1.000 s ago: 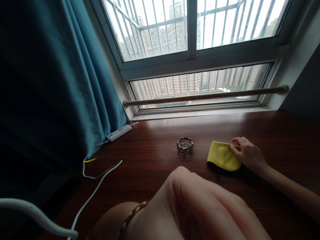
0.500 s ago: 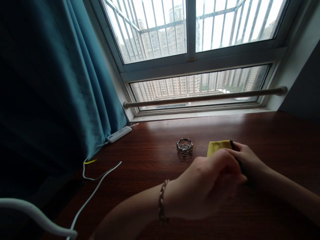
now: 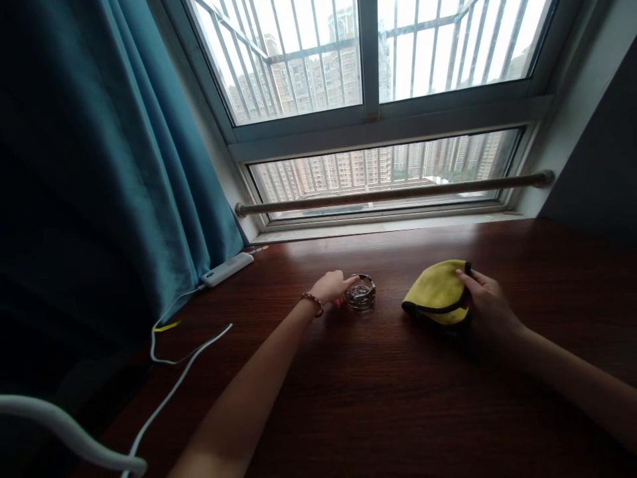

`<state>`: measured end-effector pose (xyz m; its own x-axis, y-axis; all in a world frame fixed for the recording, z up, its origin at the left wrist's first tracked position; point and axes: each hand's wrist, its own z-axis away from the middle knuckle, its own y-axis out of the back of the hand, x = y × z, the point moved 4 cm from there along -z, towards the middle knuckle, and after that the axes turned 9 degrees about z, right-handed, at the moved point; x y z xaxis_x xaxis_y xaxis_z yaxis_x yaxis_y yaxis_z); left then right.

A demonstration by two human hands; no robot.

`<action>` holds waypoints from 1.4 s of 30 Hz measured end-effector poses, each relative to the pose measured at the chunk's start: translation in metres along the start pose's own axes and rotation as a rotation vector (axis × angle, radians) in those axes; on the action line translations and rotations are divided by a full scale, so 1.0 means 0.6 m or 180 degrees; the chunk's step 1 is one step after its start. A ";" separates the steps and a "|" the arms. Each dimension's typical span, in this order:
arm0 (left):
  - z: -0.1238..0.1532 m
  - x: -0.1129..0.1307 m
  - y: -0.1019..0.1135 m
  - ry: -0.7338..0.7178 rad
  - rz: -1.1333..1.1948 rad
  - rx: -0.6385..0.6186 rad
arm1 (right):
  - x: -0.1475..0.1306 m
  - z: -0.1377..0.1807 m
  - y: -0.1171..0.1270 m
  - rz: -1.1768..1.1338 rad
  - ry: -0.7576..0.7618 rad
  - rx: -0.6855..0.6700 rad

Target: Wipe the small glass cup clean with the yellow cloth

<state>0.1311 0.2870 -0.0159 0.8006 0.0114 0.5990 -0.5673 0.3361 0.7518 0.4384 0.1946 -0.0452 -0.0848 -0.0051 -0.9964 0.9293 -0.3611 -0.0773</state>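
Head view is showing the left hand [image 3: 329, 288] touching a glass ashtray [image 3: 363, 297] toward the far edge of the table [image 3: 358, 392], its grip unclear, and the right hand [image 3: 485, 292] pinching a black-edged yellow cloth [image 3: 436, 287]; slick glass could be slipping if held loosely.

Two hands here, so one left hand [image 3: 328, 287] and one right hand [image 3: 490, 304], plus one yellow cloth [image 3: 438, 284], one ashtray [image 3: 360, 300], one bracelet [image 3: 314, 302], one blue curtain [image 3: 144, 153], one rail [image 3: 398, 195], like three window panes [image 3: 279, 66], and just one brown tabletop [image 3: 378, 398].
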 end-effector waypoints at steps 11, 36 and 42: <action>0.026 0.059 -0.059 -0.0422 0.2341 -0.0347 | -0.019 0.049 -0.055 -0.1860 -0.0635 -0.1691; 0.118 0.110 -0.167 -0.2924 0.2053 0.0109 | 0.047 0.062 -0.061 0.1200 0.0666 -0.0956; 0.142 0.120 -0.150 -0.3685 0.1518 0.0336 | 0.053 0.067 -0.060 0.1427 0.0914 -0.1035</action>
<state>0.2234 0.1776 -0.0170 -0.0961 -0.7391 0.6667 -0.8087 0.4485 0.3806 0.3880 0.1701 -0.0728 0.3970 0.1767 -0.9006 0.9178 -0.0794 0.3890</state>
